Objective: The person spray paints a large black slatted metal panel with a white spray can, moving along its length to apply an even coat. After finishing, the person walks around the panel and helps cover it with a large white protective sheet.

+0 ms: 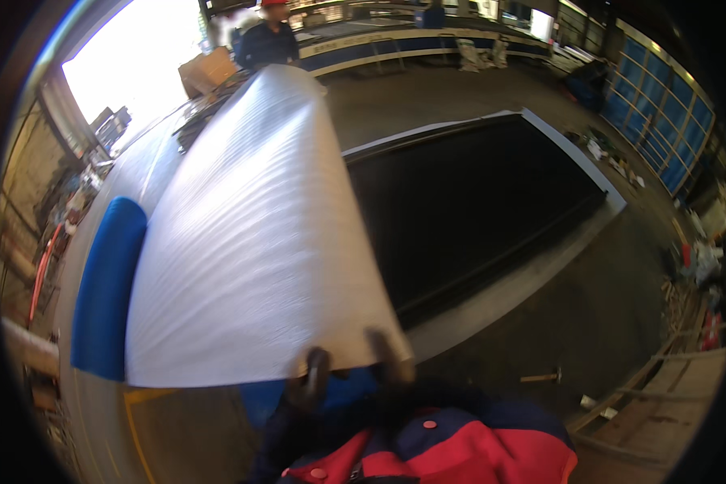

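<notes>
A wide silvery-white sheet point(242, 258) rises from the blue roll point(109, 290) side toward a large black panel point(476, 194), which lies on a pale sheet on the floor. My left hand point(310, 377), in a dark glove, is closed on the near edge of the silvery sheet. Close to the sheet's near right corner, my right hand point(391, 355) also grips that edge, though motion smears its fingers. At the far end stands a person in a red cap and dark top point(268, 39); the raised sheet hides their hands.
A hammer point(544, 377) lies on the floor at the near right. Wooden framing point(661, 387) stands beyond it. Blue metal gates point(657, 105) are at the far right. A long blue-and-white machine point(411, 50) runs along the back. A cardboard box point(207, 71) sits by the bright doorway.
</notes>
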Available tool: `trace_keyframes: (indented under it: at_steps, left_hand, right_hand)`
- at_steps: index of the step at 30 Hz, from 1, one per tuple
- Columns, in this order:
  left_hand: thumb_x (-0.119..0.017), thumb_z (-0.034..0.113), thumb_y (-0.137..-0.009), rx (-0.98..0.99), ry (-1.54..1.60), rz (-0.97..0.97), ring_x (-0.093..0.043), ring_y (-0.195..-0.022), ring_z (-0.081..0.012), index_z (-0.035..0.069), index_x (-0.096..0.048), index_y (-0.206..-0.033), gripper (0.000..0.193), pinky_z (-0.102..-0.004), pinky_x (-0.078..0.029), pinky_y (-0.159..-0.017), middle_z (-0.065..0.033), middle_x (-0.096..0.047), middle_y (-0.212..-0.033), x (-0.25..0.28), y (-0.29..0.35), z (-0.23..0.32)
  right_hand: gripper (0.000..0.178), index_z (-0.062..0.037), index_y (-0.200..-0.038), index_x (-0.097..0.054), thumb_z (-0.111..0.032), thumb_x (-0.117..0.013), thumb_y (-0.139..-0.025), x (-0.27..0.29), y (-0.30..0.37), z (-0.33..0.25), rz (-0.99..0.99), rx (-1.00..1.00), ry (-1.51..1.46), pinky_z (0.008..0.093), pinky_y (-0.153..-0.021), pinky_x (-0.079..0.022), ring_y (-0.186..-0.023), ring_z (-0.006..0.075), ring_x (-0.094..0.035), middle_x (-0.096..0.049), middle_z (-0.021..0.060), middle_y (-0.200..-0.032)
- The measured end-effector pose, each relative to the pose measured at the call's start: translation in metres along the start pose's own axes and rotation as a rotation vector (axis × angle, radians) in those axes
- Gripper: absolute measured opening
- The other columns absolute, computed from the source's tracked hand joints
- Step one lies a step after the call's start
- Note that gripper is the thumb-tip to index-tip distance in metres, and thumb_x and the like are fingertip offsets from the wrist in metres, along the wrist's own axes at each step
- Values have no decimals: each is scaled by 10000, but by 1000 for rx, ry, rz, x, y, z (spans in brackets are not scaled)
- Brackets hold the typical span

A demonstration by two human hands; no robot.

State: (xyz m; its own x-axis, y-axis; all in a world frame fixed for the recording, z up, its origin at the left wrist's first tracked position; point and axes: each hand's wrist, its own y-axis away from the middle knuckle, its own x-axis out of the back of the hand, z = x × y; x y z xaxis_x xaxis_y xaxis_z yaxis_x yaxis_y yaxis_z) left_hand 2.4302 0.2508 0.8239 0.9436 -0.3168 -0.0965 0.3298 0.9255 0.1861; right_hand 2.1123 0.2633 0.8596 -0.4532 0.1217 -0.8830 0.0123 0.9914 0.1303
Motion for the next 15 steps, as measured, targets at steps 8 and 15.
trace_keyframes:
  at_steps: [8,15]
  left_hand:
    - [-428,761,-1015,-152,981,328,-476,-1428,-387,49,-422,-1593,917,-566,-369,-1217,-179,-525,-1548,93,-42,-88]
    - [-492,557,-1094,-164,357,588,-674,-1131,-284,-21,-562,-1395,655,-430,-561,-978,-181,-666,-1294,84,-62,-97]
  right_hand:
    - [461,48,-1319,-643,-342,-561,-1087,35,19,-45,248,269,260,456,-992,-575,-1118,301,-696,-707,164,-1236]
    - [503,-13,-1457,-543,-368,-495,-1104,122,-2,-90,309,-57,-190,482,-1098,-515,-1289,333,-604,-628,174,-1402]
